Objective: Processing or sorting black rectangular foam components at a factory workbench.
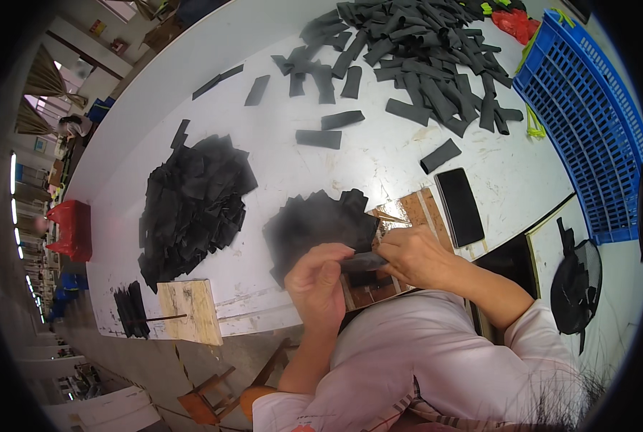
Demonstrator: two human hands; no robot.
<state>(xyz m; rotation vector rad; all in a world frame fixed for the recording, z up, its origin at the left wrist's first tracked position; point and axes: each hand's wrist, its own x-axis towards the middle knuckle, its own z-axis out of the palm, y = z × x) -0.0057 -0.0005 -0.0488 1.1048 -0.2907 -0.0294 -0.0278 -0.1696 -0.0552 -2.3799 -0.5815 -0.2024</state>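
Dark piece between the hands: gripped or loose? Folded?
Gripped: the dark piece spans from the left hand to the right hand, an end at each. Folded: cannot tell, too small and dark.

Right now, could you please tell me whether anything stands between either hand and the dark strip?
Nothing visible does: the left hand and right hand hold the dark strip at opposite ends. The nearest pile of dark pieces lies beyond, not between.

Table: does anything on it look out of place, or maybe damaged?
The phone looks a little odd: it lies beyond the right hand, near the black strips, and is a different kind of thing. The table also shows brown marks; whether they are stains or scratches, I cannot tell.
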